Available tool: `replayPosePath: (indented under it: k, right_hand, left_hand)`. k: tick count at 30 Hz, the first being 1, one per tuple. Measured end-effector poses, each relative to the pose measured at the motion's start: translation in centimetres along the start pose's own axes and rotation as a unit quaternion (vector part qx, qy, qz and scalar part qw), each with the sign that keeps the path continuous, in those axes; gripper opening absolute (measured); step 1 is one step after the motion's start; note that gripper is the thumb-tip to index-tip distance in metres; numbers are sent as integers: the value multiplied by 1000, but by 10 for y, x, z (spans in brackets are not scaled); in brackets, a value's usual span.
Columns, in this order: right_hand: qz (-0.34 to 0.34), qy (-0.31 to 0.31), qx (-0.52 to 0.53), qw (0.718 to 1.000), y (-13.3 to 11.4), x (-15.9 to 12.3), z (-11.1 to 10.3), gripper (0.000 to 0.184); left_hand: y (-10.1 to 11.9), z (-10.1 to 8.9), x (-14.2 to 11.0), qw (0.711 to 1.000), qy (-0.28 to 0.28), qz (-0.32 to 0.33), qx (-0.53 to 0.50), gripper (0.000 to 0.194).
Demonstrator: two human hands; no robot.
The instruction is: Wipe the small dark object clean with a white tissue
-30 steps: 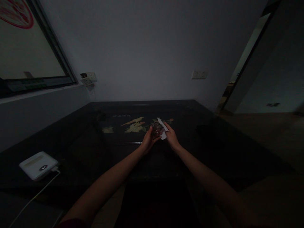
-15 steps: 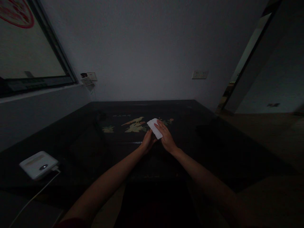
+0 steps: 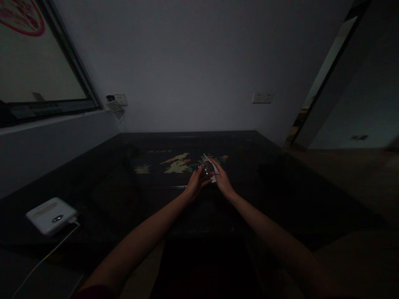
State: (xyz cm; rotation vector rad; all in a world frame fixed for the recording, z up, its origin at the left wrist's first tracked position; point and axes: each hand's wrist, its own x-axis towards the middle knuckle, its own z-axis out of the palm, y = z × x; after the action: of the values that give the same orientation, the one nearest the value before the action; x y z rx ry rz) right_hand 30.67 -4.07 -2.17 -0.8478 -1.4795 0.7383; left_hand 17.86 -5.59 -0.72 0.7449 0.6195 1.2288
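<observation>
The room is dim. Both my hands meet over the middle of a dark table [image 3: 280, 195]. My left hand [image 3: 195, 186] is closed around a small clear, glass-like object [image 3: 207, 167]. My right hand [image 3: 222, 179] is closed on a white tissue [image 3: 213, 172] pressed against the right side of that object. Only a narrow strip of the tissue shows between my fingers. What the small object is exactly is hard to tell in this light.
The table bears a pale bird-and-leaf inlay [image 3: 177, 164] just beyond my hands. A white box-like device [image 3: 51, 215] with a white cable [image 3: 43, 257] lies at the near left. Wall sockets [image 3: 116, 103] and a window [image 3: 34, 66] are at left; a doorway [image 3: 327, 79] is at right.
Half a second ago the tissue lay spread over the top of the object under my right hand; now it is bunched at the object's right side and the object shows again.
</observation>
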Motion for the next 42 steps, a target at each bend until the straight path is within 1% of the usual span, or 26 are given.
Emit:
replayPosePath:
  k: [1, 3, 6, 9, 11, 15, 18, 21, 24, 26, 28, 30, 33, 35, 37, 39, 42]
  right_hand:
    - [-15, -3, -19, 1000, -4, -2, 0, 56]
    - [-67, -20, -71, 995, -13, -6, -1, 58]
    - [-132, -53, -148, 979, -24, -11, -1, 65]
    - [-157, -79, -202, 963, -31, -13, 0, 66]
    - [-159, -85, -215, 960, -32, -13, 2, 64]
    - [-140, -69, -182, 971, -31, -11, 2, 66]
    - [-111, -54, -135, 983, -22, -8, 1, 66]
    - [-65, -31, -82, 994, -8, -4, 0, 65]
    - [-4, -5, -33, 999, 6, 1, -1, 62]
    - [27, -4, -11, 1000, 13, 4, -1, 60]
    - [34, -3, 9, 999, 17, 6, -2, 59]
    - [27, 7, 27, 999, 18, 8, -3, 59]
    - [25, 29, 32, 999, 14, 7, -4, 60]
    - [13, 39, 9, 999, 7, 4, -5, 60]
    - [-21, 29, -35, 999, -2, 0, -4, 59]
    - [-70, -6, -93, 993, -12, -5, -4, 60]
    - [-145, -52, -168, 974, -22, -10, -2, 61]
  left_hand:
    - [0, 0, 0, 1000, -1, 0, 0, 32]
    - [1, 2, -1, 1000, 0, 1, 1, 30]
    - [1, 3, -2, 1000, 12, 2, 2, 30]
    - [1, 3, -1, 1000, 19, -1, 8, 32]
    - [0, 3, -1, 1000, 13, -4, 12, 34]
    - [-1, 0, 2, 1000, 3, -1, 7, 36]
    - [-1, -1, 3, 1000, 7, -3, 4, 35]
    - [-1, -1, 3, 1000, 21, -5, 2, 33]
    - [0, -1, 3, 1000, 14, -7, 7, 34]
    - [-1, -3, 3, 1000, 9, -8, 11, 36]
    - [-2, -4, 5, 1000, 8, -8, 11, 37]
    - [-2, -6, 5, 1000, 5, -9, 11, 37]
    - [-2, -6, 5, 1000, -2, -11, 10, 37]
    - [-1, -4, 3, 1000, -1, -14, 11, 36]
    - [-1, -2, 2, 1000, 3, -16, 12, 34]
    - [-1, -1, 1, 1000, 4, -15, 15, 34]
    - [-2, -2, 2, 1000, 14, -15, 19, 33]
